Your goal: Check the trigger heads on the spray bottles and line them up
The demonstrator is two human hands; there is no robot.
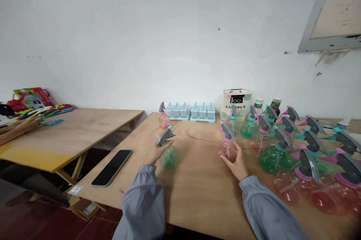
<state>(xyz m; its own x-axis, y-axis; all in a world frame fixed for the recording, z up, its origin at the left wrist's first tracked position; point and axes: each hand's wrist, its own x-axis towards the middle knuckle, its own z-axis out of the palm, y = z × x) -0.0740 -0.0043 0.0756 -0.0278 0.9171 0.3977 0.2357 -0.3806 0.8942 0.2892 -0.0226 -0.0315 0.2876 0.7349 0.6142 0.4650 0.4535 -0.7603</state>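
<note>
My left hand [158, 152] is closed round the neck of a green spray bottle [169, 157] with a grey and teal trigger head; the bottle is a little blurred. Further right, my right hand [236, 161] grips the round body of a pink spray bottle [226, 149], whose grey and pink head points left. Behind the left hand a second pink spray bottle [164, 120] stands upright on the table. Several more pink and green spray bottles crowd the right side, among them a large green spray bottle [273, 158] close to my right wrist.
Against the wall stand two light-blue popsicle moulds [177, 112], a printed paper box [236, 106] and capped bottles [275, 105]. A black phone [112, 167] lies on the wooden table [194, 187] at left. Another person's hand [28, 125] is over the other table [98, 127], near colourful strips.
</note>
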